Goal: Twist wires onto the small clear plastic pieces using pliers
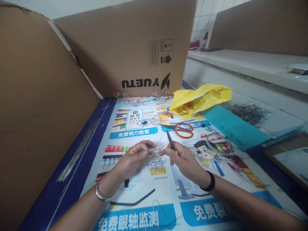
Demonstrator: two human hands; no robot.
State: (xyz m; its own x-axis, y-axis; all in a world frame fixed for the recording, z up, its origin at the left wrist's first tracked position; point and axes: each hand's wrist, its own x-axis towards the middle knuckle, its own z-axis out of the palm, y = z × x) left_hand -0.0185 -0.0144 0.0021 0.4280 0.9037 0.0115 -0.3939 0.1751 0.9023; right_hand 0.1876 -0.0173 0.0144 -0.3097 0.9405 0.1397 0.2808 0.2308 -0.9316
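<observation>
My left hand (132,160) is closed, its thumb and fingertips pinching a tangle of thin wire (157,157). My right hand (186,163) wraps round a dark pointed tool (170,140), whose tip sticks up and away from me; whether it is pliers or scissors I cannot tell. The right fingertips reach the right side of the same wire. Beyond the hands lie scissors with orange-red handles (184,130), their blades pointing left. Loose bent wire (160,208) lies on the printed poster (144,192) nearer to me.
A yellow bag (202,96) lies open behind the scissors. On the right are a coil of pale wire (231,144), a turquoise sheet (231,128) and a heap of wire pieces (249,113). Cardboard walls (115,48) stand left and behind. Straight wires (78,150) lie at left.
</observation>
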